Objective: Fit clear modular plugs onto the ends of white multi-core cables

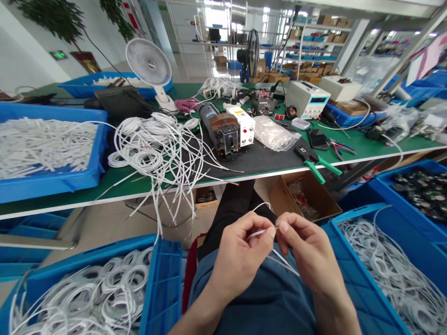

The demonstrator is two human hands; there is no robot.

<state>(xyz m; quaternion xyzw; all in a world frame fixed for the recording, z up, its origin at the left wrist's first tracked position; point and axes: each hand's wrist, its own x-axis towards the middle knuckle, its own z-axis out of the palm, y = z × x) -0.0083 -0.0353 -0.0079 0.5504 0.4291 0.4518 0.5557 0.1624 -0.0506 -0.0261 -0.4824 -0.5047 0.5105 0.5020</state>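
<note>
White cable (259, 232) sits pinched between both hands over the person's lap, near the bottom middle of the view. The left hand (239, 253) has its grip closed on the sheath, while the right hand (307, 251) has its grip closed on the bare tip just beside it. The cable's long axis runs left to right between the fingertips, its tail looping up and trailing down to the right. On the tabletop (265, 160) beyond, a small machine (230, 130) bears a yellow label too small to read.

Thin white cable (260, 232), end pinched betw. both hands' fingers, over lap.
</note>
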